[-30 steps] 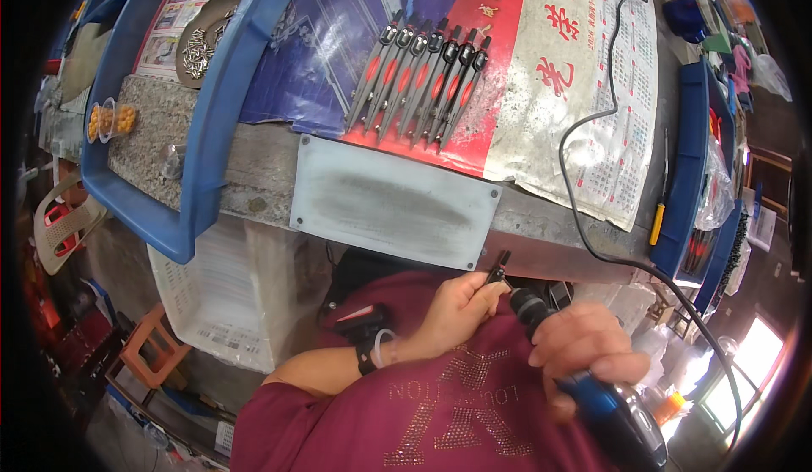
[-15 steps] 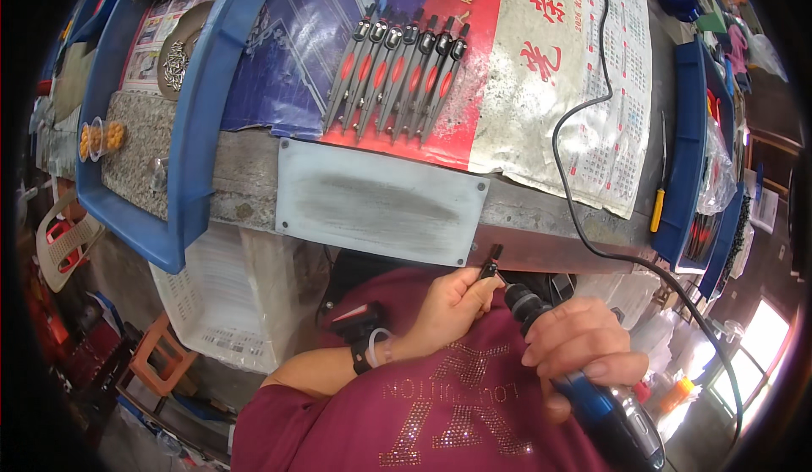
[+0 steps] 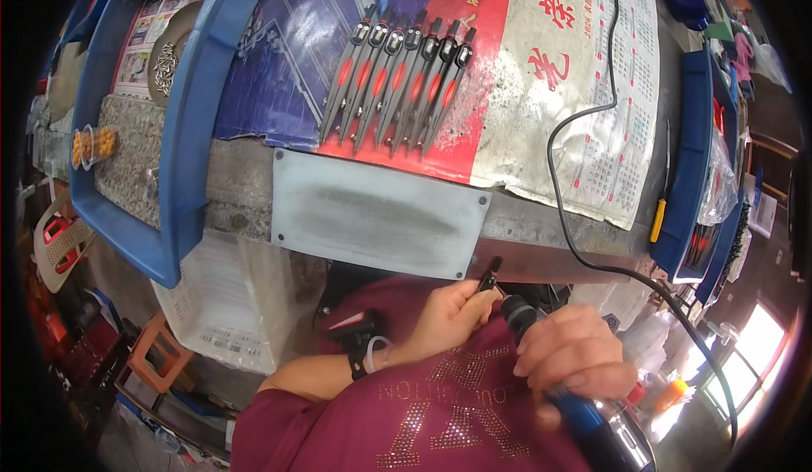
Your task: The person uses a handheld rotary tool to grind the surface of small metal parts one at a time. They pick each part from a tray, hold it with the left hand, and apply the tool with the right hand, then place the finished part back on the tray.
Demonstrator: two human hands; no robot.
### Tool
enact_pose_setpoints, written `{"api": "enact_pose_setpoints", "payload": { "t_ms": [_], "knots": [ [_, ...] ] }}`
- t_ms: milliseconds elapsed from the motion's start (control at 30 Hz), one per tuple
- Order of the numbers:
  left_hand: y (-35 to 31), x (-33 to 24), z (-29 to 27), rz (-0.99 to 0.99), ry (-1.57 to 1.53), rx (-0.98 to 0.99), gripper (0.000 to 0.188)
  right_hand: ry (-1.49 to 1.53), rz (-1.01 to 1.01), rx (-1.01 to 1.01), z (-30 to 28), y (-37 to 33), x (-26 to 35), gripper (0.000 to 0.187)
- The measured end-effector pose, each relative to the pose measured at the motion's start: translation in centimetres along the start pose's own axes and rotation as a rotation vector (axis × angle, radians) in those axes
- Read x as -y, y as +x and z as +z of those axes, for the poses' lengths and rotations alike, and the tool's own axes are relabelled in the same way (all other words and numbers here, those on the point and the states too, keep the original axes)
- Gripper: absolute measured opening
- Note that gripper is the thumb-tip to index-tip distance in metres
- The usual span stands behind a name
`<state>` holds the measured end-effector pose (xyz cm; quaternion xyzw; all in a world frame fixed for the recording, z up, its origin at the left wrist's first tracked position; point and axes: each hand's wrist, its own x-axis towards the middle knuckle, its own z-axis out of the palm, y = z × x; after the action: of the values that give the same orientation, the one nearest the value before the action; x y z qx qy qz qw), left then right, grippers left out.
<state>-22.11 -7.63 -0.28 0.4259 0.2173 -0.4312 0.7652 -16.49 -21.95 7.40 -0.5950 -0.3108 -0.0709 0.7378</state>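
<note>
A black drawing compass [image 3: 490, 276] with a little red on it stands up out of the closed fingers of my left hand [image 3: 452, 313], just off the table's front edge. My right hand [image 3: 575, 354] is wrapped round a blue and black electric screwdriver [image 3: 584, 417]. Its black nose points up and left at the compass's lower part; whether the bit touches cannot be made out. Beyond a pale, smudged plate [image 3: 372, 260] screwed to the table edge, several black and red compasses [image 3: 396, 77] lie side by side on printed paper.
A blue tray [image 3: 188, 125] at the left holds a dish of small metal pieces [image 3: 166, 73]. Right of the paper lie a yellow-handled screwdriver [image 3: 658, 220] and another blue tray [image 3: 683, 159]. A black cable [image 3: 554, 146] loops across the table. A white crate [image 3: 216, 303] stands below.
The whole view has shifted slightly. My right hand with the electric screwdriver sits a little further left, nearer my left hand. Both hands keep their hold.
</note>
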Motion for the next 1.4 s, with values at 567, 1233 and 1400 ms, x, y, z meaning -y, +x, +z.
{"api": "enact_pose_setpoints", "payload": {
  "t_ms": [567, 1233, 1400],
  "knots": [
    [-0.1, -1.0, -0.8, -0.015, -0.028, 0.142, 0.023, 0.023, 0.054, -0.111, -1.0, -0.9, 1.0, 0.057],
    [-3.0, -5.4, 0.6, 0.204, 0.237, 0.262, 0.022, 0.527, 0.943, -0.314, -2.9, -2.5, 0.7, 0.045],
    [-3.3, -6.6, 1.9, 0.946, 1.091, -0.059, 0.03, 0.599, 0.806, -0.407, -2.7, -3.3, 0.8, 0.047]
  ]
}}
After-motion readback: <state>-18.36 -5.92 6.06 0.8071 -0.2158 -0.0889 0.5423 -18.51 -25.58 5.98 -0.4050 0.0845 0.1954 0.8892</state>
